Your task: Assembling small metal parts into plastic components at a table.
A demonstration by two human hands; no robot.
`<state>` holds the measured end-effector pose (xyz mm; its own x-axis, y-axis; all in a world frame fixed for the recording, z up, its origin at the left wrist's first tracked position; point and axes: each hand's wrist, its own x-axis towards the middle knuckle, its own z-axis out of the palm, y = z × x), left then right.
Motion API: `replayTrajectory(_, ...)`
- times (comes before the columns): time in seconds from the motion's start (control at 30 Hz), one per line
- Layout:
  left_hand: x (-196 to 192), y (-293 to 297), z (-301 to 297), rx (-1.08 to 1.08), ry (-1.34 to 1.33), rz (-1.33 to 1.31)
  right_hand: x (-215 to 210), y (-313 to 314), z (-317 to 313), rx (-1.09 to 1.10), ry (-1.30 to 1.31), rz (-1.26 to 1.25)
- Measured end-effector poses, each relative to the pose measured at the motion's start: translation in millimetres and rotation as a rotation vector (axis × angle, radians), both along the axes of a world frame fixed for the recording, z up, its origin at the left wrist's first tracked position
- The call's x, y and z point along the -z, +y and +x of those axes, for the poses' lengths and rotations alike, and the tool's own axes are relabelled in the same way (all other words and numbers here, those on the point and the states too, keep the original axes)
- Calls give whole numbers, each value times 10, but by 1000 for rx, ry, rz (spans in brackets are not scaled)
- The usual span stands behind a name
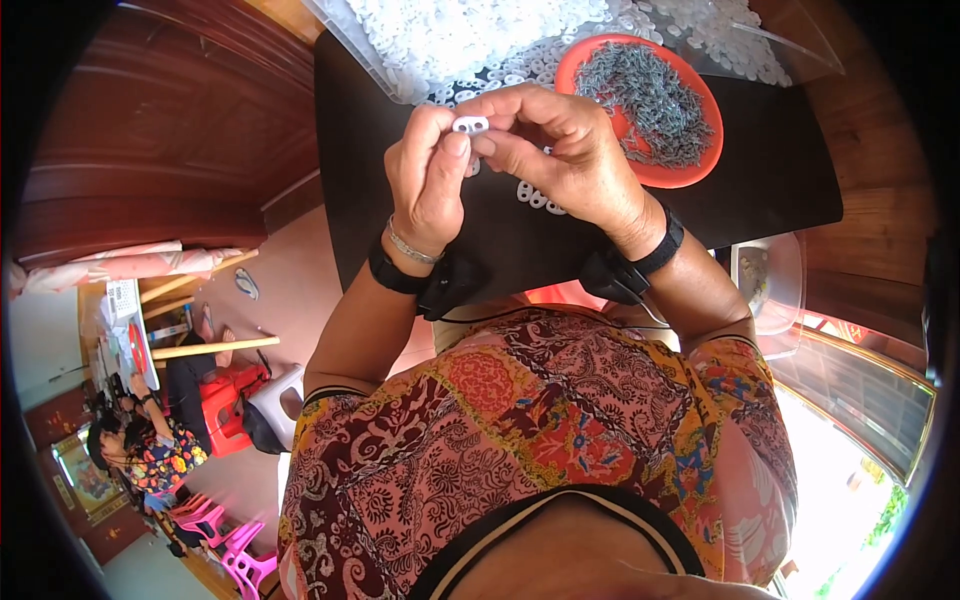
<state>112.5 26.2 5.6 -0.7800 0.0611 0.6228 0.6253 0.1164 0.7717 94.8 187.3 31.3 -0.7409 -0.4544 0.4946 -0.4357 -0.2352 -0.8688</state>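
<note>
A small white oval plastic piece with two holes [470, 125] is pinched between my two hands over the dark table. My left hand [428, 180] is closed, with thumb and forefinger on its left end. From the other side, my right hand [575, 150] grips its right end between thumb and fingertips. Whether a smaller part sits between the fingers is hidden. Several similar white pieces [540, 197] lie on the table below my right hand. To the right of that hand stands an orange-red bowl [705, 160] holding many small grey metal parts [645, 100].
A heap of white pieces [470, 40] fills a clear container at the back, with loose ones spilling onto the black table [770, 180]. A clear plastic bin [785, 280] stands beyond the table's right side. On the far left, another person [160, 440] works near a red stool [225, 410].
</note>
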Motion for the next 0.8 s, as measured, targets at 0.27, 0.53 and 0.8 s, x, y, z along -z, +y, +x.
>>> replayTrajectory(0.27, -50, 16, -30, 114, -208, 101, 8, 8, -2, 69, -14, 116)
replayTrajectory(0.53, -60, 67, 8, 62, -266, 160, 42, -9, -14, 3, -123, 86)
replayTrajectory(0.8, -74, 101, 16, 46, -288, 186, 66, -11, -31, 47, -127, 131)
